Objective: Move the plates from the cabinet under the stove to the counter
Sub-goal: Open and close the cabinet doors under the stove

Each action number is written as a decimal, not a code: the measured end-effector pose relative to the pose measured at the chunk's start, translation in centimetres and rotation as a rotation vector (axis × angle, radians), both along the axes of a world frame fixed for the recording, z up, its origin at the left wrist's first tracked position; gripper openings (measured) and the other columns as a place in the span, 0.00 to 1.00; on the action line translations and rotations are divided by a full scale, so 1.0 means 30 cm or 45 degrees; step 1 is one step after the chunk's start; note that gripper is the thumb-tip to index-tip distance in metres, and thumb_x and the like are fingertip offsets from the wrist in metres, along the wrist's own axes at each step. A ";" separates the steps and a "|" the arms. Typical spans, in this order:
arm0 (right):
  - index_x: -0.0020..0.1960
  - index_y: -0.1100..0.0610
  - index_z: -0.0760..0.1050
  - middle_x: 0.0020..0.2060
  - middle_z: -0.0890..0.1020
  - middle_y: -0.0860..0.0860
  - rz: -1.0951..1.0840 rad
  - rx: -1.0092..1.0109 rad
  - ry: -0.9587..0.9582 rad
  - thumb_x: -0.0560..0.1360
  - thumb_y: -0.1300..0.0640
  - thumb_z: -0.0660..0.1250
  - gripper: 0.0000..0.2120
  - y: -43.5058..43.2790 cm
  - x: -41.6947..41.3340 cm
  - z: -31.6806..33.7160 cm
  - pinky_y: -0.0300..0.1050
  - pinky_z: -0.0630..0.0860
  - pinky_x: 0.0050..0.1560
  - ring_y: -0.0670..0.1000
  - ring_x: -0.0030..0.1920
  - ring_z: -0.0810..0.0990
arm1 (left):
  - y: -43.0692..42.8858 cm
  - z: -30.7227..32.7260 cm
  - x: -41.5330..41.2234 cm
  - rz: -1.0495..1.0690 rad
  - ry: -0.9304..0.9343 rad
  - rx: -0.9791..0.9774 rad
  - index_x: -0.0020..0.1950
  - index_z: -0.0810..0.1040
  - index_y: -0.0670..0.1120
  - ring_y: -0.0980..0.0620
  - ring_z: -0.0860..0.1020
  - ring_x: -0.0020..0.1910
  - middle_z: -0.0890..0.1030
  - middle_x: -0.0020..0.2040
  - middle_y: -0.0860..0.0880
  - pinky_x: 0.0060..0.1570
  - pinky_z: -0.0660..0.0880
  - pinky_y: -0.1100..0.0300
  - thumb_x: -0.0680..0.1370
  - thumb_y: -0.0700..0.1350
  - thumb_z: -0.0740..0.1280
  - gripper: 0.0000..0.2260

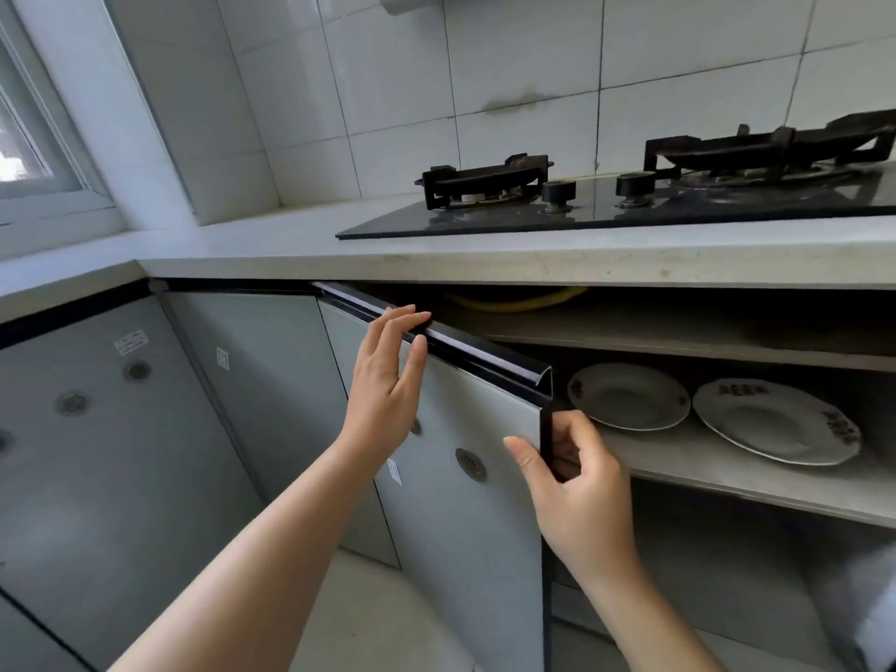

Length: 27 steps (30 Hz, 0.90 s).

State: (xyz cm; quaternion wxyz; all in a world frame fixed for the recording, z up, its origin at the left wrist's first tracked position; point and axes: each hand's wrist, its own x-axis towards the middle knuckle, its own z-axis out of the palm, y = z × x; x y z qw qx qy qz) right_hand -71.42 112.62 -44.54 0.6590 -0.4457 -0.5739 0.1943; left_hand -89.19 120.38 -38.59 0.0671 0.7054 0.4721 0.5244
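Note:
Two white plates with dark flower prints lie side by side on the middle shelf of the cabinet under the stove: the left plate point(629, 396) and the right plate point(776, 421). The grey cabinet door point(465, 502) stands swung open toward me. My left hand point(388, 380) touches the door's black top rail with straight fingers. My right hand point(577, 487) grips the door's free vertical edge, thumb on the outer face and fingers curled behind it. The white counter point(485, 257) runs above the cabinet.
A black glass gas stove point(630, 206) with two burners sits on the counter. A yellow hose point(514, 303) lies on the top shelf. Closed grey cabinet doors point(121, 429) stand to the left; a window point(29, 152) is at the far left.

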 end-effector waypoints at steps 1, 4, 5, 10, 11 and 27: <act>0.42 0.50 0.75 0.37 0.83 0.45 0.039 -0.022 0.041 0.69 0.48 0.71 0.08 -0.017 -0.014 -0.001 0.44 0.78 0.39 0.46 0.39 0.81 | -0.012 0.003 -0.016 -0.011 0.014 0.000 0.64 0.71 0.57 0.59 0.63 0.70 0.68 0.65 0.60 0.66 0.67 0.50 0.80 0.54 0.54 0.14; 0.43 0.50 0.77 0.39 0.84 0.44 0.177 -0.087 0.111 0.68 0.54 0.73 0.07 -0.067 -0.050 -0.004 0.38 0.77 0.42 0.44 0.41 0.82 | -0.054 0.018 -0.052 -0.043 0.027 -0.019 0.63 0.70 0.57 0.58 0.64 0.69 0.69 0.64 0.60 0.66 0.63 0.59 0.80 0.55 0.53 0.15; 0.44 0.50 0.77 0.40 0.84 0.43 0.224 -0.104 0.121 0.68 0.55 0.74 0.07 -0.083 -0.060 0.001 0.36 0.77 0.42 0.43 0.42 0.82 | -0.066 0.025 -0.066 -0.049 0.037 -0.027 0.63 0.70 0.57 0.57 0.65 0.69 0.69 0.64 0.60 0.66 0.63 0.59 0.80 0.54 0.53 0.14; 0.47 0.49 0.80 0.43 0.85 0.47 0.499 -0.197 0.181 0.70 0.60 0.72 0.08 -0.144 -0.095 0.024 0.36 0.76 0.47 0.46 0.46 0.82 | -0.117 0.060 -0.152 -0.079 0.145 -0.105 0.63 0.70 0.57 0.59 0.70 0.63 0.69 0.65 0.62 0.56 0.66 0.70 0.81 0.53 0.54 0.13; 0.48 0.49 0.80 0.45 0.84 0.47 0.553 -0.215 0.203 0.71 0.62 0.71 0.10 -0.153 -0.102 0.023 0.35 0.76 0.48 0.46 0.47 0.82 | -0.126 0.063 -0.167 -0.091 0.128 -0.111 0.62 0.71 0.58 0.62 0.69 0.63 0.70 0.65 0.62 0.54 0.63 0.76 0.81 0.53 0.54 0.12; 0.46 0.48 0.80 0.42 0.85 0.46 0.746 -0.270 0.157 0.68 0.64 0.72 0.13 -0.238 -0.341 0.017 0.34 0.76 0.46 0.45 0.44 0.82 | -0.267 0.093 -0.377 -0.189 0.127 -0.288 0.69 0.67 0.56 0.61 0.67 0.68 0.67 0.71 0.59 0.66 0.64 0.60 0.78 0.60 0.55 0.21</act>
